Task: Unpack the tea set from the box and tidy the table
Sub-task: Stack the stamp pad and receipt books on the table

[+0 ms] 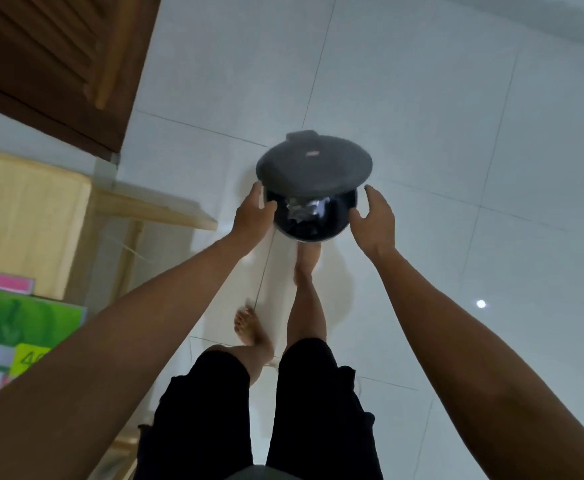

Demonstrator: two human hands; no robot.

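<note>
— White floor tiles (422, 98) fill most of my view; where's the work now?

— At the bin (313, 216), twelve o'clock from my feet, on the floor. Its lid (313, 164) is tipped up and crumpled wrapping (306, 206) lies inside, as best I can tell through the blur.

— Hands?

— My left hand (254, 211) touches the bin's rim at nine o'clock, fingers only lightly bent; whether it grips, I cannot tell. My right hand (375, 220) hovers released at three o'clock, holding nothing.

— And the tea set?

— Not in sight. The desk (23, 209) edge shows at nine o'clock, with coloured boxes (16, 323) below it. I judge we're late on, binning packaging; the desk itself I can't check from here.
</note>
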